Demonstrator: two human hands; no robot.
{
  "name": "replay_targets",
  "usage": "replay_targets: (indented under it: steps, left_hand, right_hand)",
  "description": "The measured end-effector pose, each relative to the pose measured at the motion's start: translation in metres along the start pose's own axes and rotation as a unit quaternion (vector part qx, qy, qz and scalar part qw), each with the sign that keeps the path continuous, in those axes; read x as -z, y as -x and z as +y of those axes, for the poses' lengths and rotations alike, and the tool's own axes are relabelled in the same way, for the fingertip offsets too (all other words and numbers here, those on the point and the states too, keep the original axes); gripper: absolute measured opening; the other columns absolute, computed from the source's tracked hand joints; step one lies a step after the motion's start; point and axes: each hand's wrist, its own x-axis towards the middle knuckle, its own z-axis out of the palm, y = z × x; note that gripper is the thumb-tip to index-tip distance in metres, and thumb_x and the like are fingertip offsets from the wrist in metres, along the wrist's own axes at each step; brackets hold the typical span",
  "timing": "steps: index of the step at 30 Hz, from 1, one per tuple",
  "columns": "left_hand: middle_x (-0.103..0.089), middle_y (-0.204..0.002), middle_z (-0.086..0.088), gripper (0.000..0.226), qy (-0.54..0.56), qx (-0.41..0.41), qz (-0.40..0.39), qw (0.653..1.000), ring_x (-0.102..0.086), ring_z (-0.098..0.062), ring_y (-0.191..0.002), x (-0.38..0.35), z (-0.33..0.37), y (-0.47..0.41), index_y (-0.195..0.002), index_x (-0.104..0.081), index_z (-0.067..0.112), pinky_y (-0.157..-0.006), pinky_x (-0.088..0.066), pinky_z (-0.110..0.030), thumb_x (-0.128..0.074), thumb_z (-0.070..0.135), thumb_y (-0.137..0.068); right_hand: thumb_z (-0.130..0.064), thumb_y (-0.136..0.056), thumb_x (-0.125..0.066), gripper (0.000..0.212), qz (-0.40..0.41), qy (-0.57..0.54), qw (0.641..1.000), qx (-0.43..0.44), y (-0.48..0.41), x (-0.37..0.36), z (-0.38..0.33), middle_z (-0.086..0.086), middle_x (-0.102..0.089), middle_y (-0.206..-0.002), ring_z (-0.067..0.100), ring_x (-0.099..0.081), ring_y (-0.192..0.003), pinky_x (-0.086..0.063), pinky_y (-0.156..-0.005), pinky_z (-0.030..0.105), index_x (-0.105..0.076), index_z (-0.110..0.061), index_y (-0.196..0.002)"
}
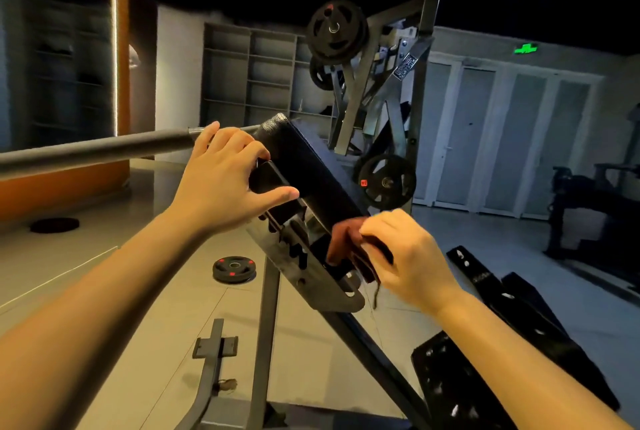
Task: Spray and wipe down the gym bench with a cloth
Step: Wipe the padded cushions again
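Head view: the bench pad stands tilted steeply, its upper end high and towards the left, its lower end running down into a grey metal bracket on the frame. The left hand grips the pad's near edge, with its fingers curled over the top and the thumb stretched out underneath. The right hand is lower, at the bracket end. Its fingers are bunched and pinch a rust-red cloth, which is crumpled against the pad's lower end, with a loose thread hanging below it. No spray bottle is in sight. A grey bar runs in from the left behind the left hand, and a weight plate lies on the floor beneath.

The pad looks firm and vinyl-covered, so it is probably smooth and a little slick once wet. With its steel frame it is likely heavy and hinged, so it is best steadied by its edge, as the left hand does, well away from the notched bracket, where fingers could get nipped. The cloth is soft, light and limp. It would wipe better folded flat under the palm than bunched, and it could snag on the bracket's corners.
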Motion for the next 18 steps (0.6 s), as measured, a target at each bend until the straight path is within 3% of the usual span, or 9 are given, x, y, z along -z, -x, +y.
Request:
replay_targets:
  steps: [5,7,13,18]
  left_hand:
    - [-0.063,-0.124,0.0,0.085,-0.009,-0.001,-0.008,1.0,-0.049,-0.024,-0.126,0.005,0.001,-0.001,-0.117,-0.069,0.025,-0.122,-0.021,-0.05,-0.027,0.093,-0.085]
    - [-0.063,-0.124,0.0,0.088,-0.026,0.011,-0.014,1.0,-0.048,-0.024,-0.126,0.006,0.007,-0.002,-0.118,-0.071,0.026,-0.122,-0.019,-0.05,-0.024,0.093,-0.085]
    - [-0.064,-0.119,0.001,0.088,-0.023,0.042,0.006,0.999,-0.049,-0.022,-0.12,0.005,0.017,0.001,-0.109,-0.072,0.023,-0.12,-0.025,-0.049,-0.021,0.092,-0.087]
    - [-0.064,-0.104,0.004,0.077,-0.013,0.023,0.045,0.999,-0.052,-0.02,-0.108,-0.001,0.009,-0.005,-0.095,-0.071,0.024,-0.106,-0.031,-0.044,-0.025,0.086,-0.092]
  right_hand:
    - [-0.028,-0.1,-0.051,0.022,-0.078,0.011,0.997,0.002,0.033,-0.017,0.008,-0.006,-0.068,-0.106,0.009,-0.055,-0.095,-0.055,-0.081,0.025,-0.07,-0.021,-0.109]
    - [-0.024,-0.097,-0.057,0.015,-0.081,-0.002,0.996,-0.024,0.042,-0.005,0.015,-0.011,-0.066,-0.098,0.005,-0.053,-0.089,-0.056,-0.076,0.026,-0.07,-0.024,-0.105]
    - [-0.014,-0.089,-0.076,0.012,0.02,-0.207,0.966,-0.152,-0.035,0.02,0.018,-0.009,-0.062,-0.104,0.006,-0.06,-0.102,-0.046,-0.085,0.01,-0.075,-0.02,-0.1]
    - [-0.02,-0.08,-0.086,0.031,0.017,-0.306,0.921,-0.239,-0.084,0.021,0.039,-0.004,-0.07,-0.102,0.007,-0.068,-0.097,-0.054,-0.092,0.025,-0.071,-0.025,-0.107]
